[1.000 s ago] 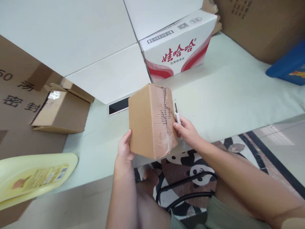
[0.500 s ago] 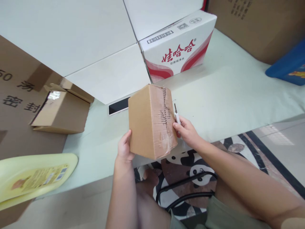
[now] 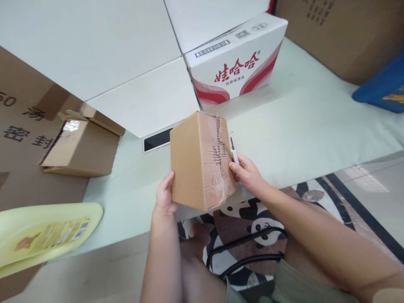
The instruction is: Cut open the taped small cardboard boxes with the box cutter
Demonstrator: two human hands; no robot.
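A small brown cardboard box [image 3: 197,162] sealed with clear tape is held up over the front edge of the pale green table [image 3: 315,122]. My left hand [image 3: 164,194] grips its lower left side, thumb on the front face. My right hand [image 3: 248,172] is closed on a small white-handled cutter [image 3: 234,152], its blade pointing up beside the box's torn taped seam. The fingers behind the box are hidden.
A white and red drinks carton [image 3: 236,59] stands at the back. A black phone [image 3: 157,140] lies behind the held box. An open small carton [image 3: 82,145] sits left, a yellow tray [image 3: 47,235] lower left, a blue item [image 3: 383,86] right. A black stool frame [image 3: 246,252] is below.
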